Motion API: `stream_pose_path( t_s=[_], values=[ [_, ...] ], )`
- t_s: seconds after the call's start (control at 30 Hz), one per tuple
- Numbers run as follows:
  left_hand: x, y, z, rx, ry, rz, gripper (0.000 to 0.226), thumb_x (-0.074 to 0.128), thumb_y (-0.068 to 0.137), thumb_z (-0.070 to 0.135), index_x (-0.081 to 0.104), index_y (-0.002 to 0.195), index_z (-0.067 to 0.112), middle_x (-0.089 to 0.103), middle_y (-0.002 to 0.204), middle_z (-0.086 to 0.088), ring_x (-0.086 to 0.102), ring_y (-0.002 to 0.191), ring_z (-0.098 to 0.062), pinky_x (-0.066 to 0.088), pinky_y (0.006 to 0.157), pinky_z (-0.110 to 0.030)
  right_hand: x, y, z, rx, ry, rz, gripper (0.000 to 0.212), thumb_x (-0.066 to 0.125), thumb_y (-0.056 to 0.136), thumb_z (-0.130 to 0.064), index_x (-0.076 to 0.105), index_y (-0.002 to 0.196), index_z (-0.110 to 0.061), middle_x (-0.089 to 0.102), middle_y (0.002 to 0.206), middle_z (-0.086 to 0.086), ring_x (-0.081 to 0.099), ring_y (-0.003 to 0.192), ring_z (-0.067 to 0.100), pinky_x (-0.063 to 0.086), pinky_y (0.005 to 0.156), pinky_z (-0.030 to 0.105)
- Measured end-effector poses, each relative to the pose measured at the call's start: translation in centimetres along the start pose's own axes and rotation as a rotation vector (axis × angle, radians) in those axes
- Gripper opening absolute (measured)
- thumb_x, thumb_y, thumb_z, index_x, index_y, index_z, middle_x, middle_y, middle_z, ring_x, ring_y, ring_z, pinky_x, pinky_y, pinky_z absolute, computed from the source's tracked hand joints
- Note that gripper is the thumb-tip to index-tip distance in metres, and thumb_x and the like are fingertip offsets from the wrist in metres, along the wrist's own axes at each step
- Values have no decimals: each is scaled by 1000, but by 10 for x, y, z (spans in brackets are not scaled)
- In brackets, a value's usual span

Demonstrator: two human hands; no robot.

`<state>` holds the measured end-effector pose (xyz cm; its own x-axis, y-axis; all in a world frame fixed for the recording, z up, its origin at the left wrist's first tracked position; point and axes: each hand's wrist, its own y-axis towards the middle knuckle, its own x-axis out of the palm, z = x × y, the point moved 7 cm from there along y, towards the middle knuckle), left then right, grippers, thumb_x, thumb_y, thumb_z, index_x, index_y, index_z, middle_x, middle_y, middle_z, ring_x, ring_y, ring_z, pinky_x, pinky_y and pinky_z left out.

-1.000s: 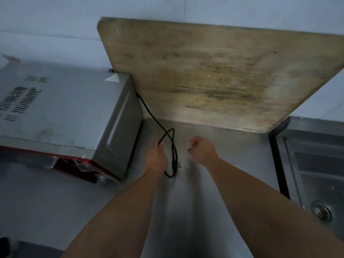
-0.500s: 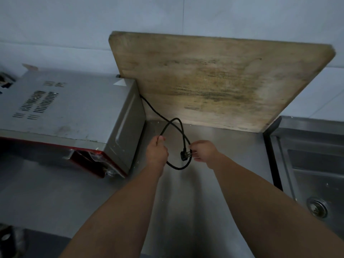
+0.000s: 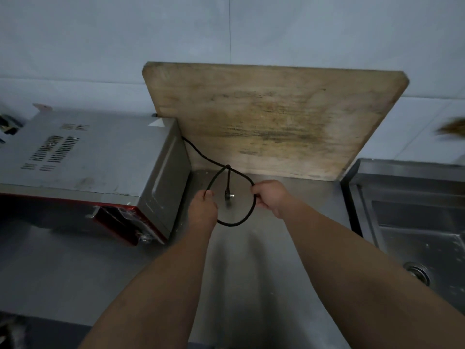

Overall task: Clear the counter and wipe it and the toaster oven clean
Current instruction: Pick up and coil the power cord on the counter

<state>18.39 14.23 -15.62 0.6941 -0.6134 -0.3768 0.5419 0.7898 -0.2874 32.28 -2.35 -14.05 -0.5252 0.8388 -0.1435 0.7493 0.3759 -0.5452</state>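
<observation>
A silver toaster oven (image 3: 95, 157) with a red front stands on the steel counter (image 3: 251, 260) at the left. Its black power cord (image 3: 237, 222) runs out from behind it and forms a loop over the counter. My left hand (image 3: 202, 210) grips the loop's left side. My right hand (image 3: 270, 197) pinches the loop's right side. The plug (image 3: 228, 195) hangs inside the loop between my hands.
A large stained wooden cutting board (image 3: 271, 117) leans against the white tiled wall behind the counter. A steel sink (image 3: 422, 222) with a drain lies at the right. Dark items sit at the far left edge.
My right hand let go of the plug and now pinches the cord on the loop's right side. The loop has widened between my hands, and the plug dangles inside it.
</observation>
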Motion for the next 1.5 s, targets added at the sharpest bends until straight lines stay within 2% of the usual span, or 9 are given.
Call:
stream_pose_path(
  t_s=[0.07, 0.17, 0.3, 0.43, 0.53, 0.7, 0.97, 1.17, 1.5],
  values=[
    [-9, -1, 4, -51, 28, 56, 33, 41, 99, 30, 66, 112, 12, 70, 105, -15, 65, 101, -35, 53, 91, -44, 1, -6, -6, -15, -18, -5, 8, 66, 83, -2, 71, 89, -4, 65, 73, 10, 59, 55, 16, 49, 49, 22],
    [-16, -11, 12, -114, 146, 104, 33, 38, 102, 14, 62, 122, 2, 63, 124, -16, 59, 117, -35, 47, 95, -38, 4, -11, -13, -33, -20, -15, 12, 65, 85, -2, 70, 96, 1, 62, 74, 11, 58, 54, 16, 47, 45, 19],
    [-20, -12, 18, -87, 245, 105, 37, 33, 107, 18, 58, 126, -2, 58, 130, -21, 55, 119, -36, 42, 95, -37, 7, -22, -22, -74, 9, -28, 4, 61, 87, 2, 64, 89, 0, 61, 76, 17, 59, 51, 18, 57, 55, 30],
    [-20, -12, 27, -42, 390, 39, 36, 34, 107, 16, 54, 130, -4, 55, 135, -22, 52, 124, -36, 39, 96, -36, 0, -21, -15, -94, -41, 12, 8, 60, 88, 2, 64, 82, -2, 60, 73, 14, 58, 51, 16, 48, 45, 20],
    [-15, -12, 21, -42, 590, -53, 36, 37, 104, 11, 51, 132, -6, 51, 140, -22, 50, 128, -36, 39, 102, -37, 2, -15, -2, -82, -114, 1, 8, 64, 85, -3, 66, 78, -5, 65, 81, 14, 61, 69, 23, 52, 63, 31],
    [-16, -17, 8, -23, 800, -79, 33, 48, 98, 16, 51, 127, 2, 54, 133, -21, 54, 122, -35, 45, 94, -38, 13, -8, 15, -71, -193, -30, 7, 69, 81, -9, 64, 77, -8, 61, 80, 13, 59, 75, 26, 51, 69, 35],
    [-12, 7, 75, 251, 1111, 13, 26, 49, 95, 14, 58, 119, 12, 57, 125, -11, 49, 119, -30, 44, 90, -40, 30, -3, 34, -48, -185, -47, 15, 66, 82, -3, 61, 72, -13, 60, 70, 6, 59, 71, 22, 47, 64, 31],
    [19, 19, 106, 282, 1205, -99, 22, 47, 97, 10, 67, 108, 13, 66, 114, -9, 63, 105, -26, 44, 72, -34, 17, 8, 35, -32, -155, -17, 14, 69, 79, -5, 62, 70, -14, 61, 69, 7, 59, 71, 25, 48, 67, 34],
    [27, 23, 140, 337, 1235, -136, 24, 42, 102, 14, 66, 97, 10, 68, 109, -10, 64, 101, -28, 51, 76, -36, 0, 20, 32, -35, -169, 11, 7, 71, 79, -8, 68, 85, -9, 60, 70, 7, 58, 69, 24, 47, 64, 32]
  ],
)
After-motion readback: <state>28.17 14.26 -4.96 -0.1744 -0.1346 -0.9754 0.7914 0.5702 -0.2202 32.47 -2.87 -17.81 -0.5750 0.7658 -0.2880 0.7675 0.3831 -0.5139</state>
